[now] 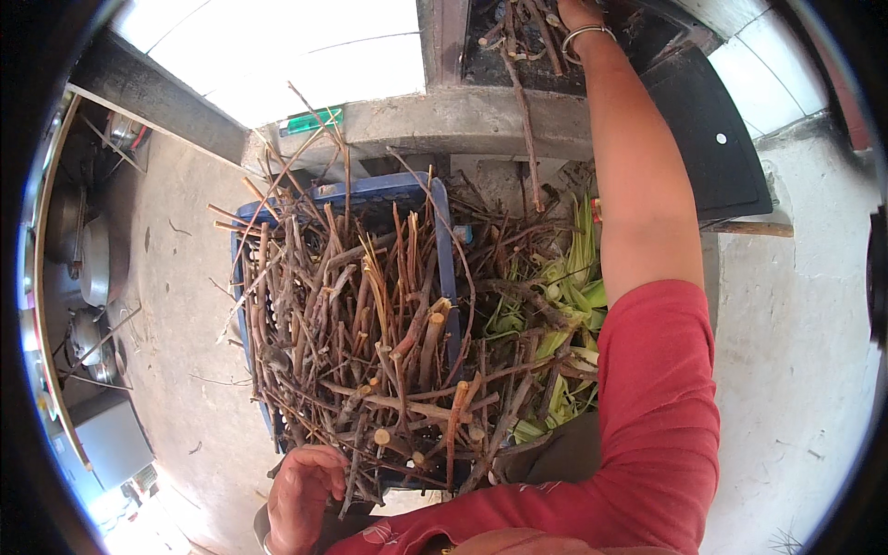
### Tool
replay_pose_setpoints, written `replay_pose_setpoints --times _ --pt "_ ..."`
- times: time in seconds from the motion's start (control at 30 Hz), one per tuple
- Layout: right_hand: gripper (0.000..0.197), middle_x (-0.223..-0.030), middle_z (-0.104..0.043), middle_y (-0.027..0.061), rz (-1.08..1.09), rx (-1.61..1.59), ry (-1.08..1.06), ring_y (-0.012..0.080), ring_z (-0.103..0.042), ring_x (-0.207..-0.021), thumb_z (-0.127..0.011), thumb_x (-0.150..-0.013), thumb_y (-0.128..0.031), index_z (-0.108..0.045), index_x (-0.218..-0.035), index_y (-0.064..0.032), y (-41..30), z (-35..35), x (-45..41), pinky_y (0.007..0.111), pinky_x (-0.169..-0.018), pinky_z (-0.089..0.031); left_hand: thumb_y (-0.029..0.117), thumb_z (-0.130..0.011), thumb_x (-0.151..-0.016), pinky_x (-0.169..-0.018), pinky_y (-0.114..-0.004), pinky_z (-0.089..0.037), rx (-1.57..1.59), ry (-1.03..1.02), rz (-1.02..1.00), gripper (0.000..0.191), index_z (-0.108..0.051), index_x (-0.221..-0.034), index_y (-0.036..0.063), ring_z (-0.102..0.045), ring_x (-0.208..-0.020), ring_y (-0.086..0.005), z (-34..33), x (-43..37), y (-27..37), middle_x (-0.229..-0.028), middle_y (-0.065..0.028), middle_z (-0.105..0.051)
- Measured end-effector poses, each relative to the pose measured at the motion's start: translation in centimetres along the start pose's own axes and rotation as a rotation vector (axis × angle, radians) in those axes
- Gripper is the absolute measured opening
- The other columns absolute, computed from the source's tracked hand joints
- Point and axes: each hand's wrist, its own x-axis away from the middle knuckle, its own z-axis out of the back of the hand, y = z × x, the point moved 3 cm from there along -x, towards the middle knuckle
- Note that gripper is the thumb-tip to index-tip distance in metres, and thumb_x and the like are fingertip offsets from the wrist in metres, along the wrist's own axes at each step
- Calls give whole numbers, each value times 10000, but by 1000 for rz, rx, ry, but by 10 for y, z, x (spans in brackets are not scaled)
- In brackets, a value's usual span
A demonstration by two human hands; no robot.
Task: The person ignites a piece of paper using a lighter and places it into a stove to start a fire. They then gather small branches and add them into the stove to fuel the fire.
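Note:
My right hand [580,14] reaches to the top edge of the view, over a dark stove opening [479,66]. Several sticks [531,31] lie just left of its wrist, and one long stick [524,132] hangs out over the concrete ledge. Its fingers are mostly cut off, so any hold is hidden. Near me, my left hand [305,489] is loosely curled beside the heap of dry branches [361,305], with no grasp visible. A blue plastic crate [446,243] holds much of that heap, with cut ends poking up and over its sides.
Green corn husks [579,291] and more twigs lie right of the crate. A black panel [707,139] slants beside the stove. On the concrete ledge [388,128] sits a green translucent object [312,121]. Metal pots [97,260] fill a low shelf at left.

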Motion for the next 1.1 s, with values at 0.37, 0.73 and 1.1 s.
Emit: replay_pose_setpoints --times 0.37,0.73,1.1 --pt "461 -1146 -608 215 83 252 -11 343 -600 -1012 -657 -812 -397 -640 -1076 -18 14 -40 -30 430 -888 -469 452 -395 -973 -569 -256 -439 -3 32 54 490 -519 -990 -22 -525 -680 -164 4 4 -7 -989 -155 -563" --pt "502 -954 -659 156 508 163 285 304 -639 -883 -622 -836 -461 -599 -1110 -41 -65 27 195 389 -771 -499 472 -393 -964 -588 -250 -432 -39 -30 -17 510 -516 -994 -21 -518 -719 -160 2 9 0 -995 -162 -554" --pt "183 -655 -596 1 -269 -452 -374 30 -454 -530 -553 -936 -219 -609 -972 -49 -47 -1 304 198 -490 -347 469 -372 -972 -713 -275 -412 -83 -117 11 543 -509 -1054 -50 -519 -798 -169 -4 13 10 -1070 -171 -548"
